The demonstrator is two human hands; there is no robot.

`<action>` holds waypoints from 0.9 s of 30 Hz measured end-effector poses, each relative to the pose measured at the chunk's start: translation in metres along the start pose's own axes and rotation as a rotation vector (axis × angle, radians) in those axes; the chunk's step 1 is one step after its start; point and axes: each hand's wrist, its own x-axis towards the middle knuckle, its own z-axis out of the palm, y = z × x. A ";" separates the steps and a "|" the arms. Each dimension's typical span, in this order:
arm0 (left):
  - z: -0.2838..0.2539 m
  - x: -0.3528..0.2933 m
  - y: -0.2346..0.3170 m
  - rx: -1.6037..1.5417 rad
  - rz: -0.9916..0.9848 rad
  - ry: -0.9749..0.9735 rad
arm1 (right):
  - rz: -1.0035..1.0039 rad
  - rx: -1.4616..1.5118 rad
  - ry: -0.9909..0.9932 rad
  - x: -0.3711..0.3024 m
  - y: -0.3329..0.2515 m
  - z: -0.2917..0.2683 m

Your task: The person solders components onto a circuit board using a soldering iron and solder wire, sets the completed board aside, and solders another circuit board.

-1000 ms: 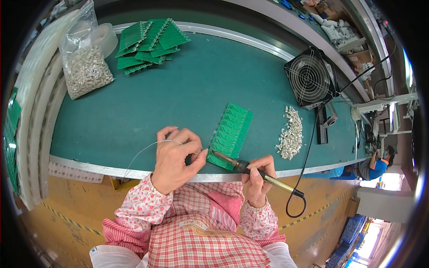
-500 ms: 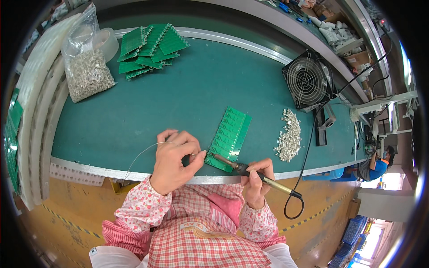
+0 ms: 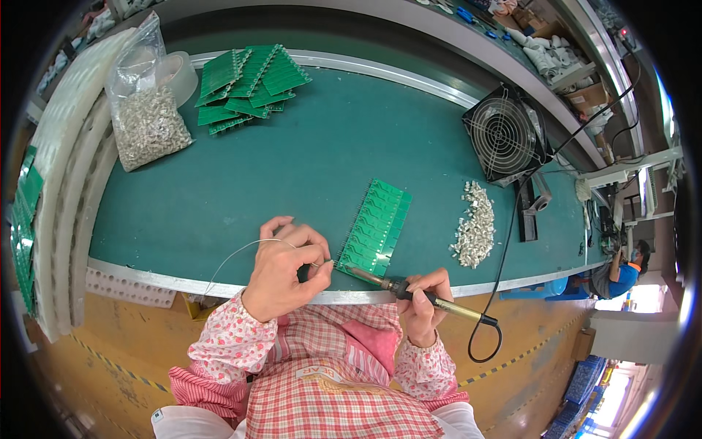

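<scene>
A green circuit board (image 3: 378, 223) lies on the green work mat, its lower end near the table's front edge. Pins stick out along its left side. My left hand (image 3: 287, 267) pinches a thin solder wire (image 3: 232, 256) at the board's lower left corner; the wire loops back over the hand and down toward the sleeve. In my right hand (image 3: 425, 304) is a soldering iron (image 3: 439, 301), held like a pen. Its tip rests at or very close to the board's lower left part, near the wire's end; contact cannot be made out.
A pile of green boards (image 3: 252, 84) lies at the back left beside a clear bag of small white parts (image 3: 148, 128) and a tape roll (image 3: 179, 77). At right are loose white connectors (image 3: 474, 227), a black fan (image 3: 503, 133) and the iron's cable (image 3: 504, 256). White trays (image 3: 69, 183) stand far left.
The view has shifted slightly. The iron's tip and my right hand have moved a little lower and right relative to the board, and the iron lies slightly flatter. Both grips are kept.
</scene>
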 end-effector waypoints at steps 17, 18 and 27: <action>0.003 0.000 0.002 0.028 -0.009 0.024 | -0.023 -0.166 -0.043 -0.007 -0.005 0.008; 0.003 0.000 0.002 0.027 -0.010 0.026 | 0.003 -0.149 -0.006 -0.007 -0.004 0.010; 0.004 0.001 0.002 0.053 0.007 0.021 | -0.042 -0.095 0.000 -0.005 -0.001 0.010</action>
